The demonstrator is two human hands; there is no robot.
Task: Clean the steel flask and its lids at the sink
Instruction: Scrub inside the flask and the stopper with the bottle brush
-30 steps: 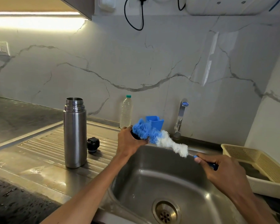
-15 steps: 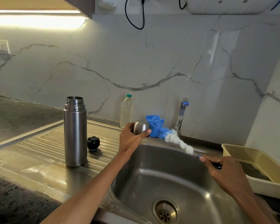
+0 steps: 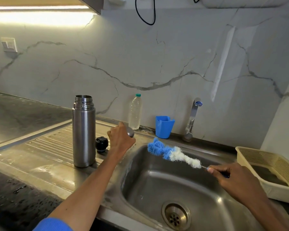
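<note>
While the left hand (image 3: 121,140) grips the steel lid (image 3: 130,132), its fingers (image 3: 122,126) curl over the wet, likely slippery dome; the right hand (image 3: 232,179) pinches the brush (image 3: 173,153) by its thin handle.

Clear plastic bottle (image 3: 135,112) w/ green cap stood upright at the marble backsplash (image 3: 157,55). Blue plastic cup (image 3: 164,127) sat between bottle and tap (image 3: 191,120). Cream basket (image 3: 272,172) lay far right. Wall switch (image 3: 9,45) upper left, black cable (image 3: 145,14) hung above.

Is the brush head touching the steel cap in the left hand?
Apart. The head view shows bare sink rim between the brush head and steel cap.
</note>
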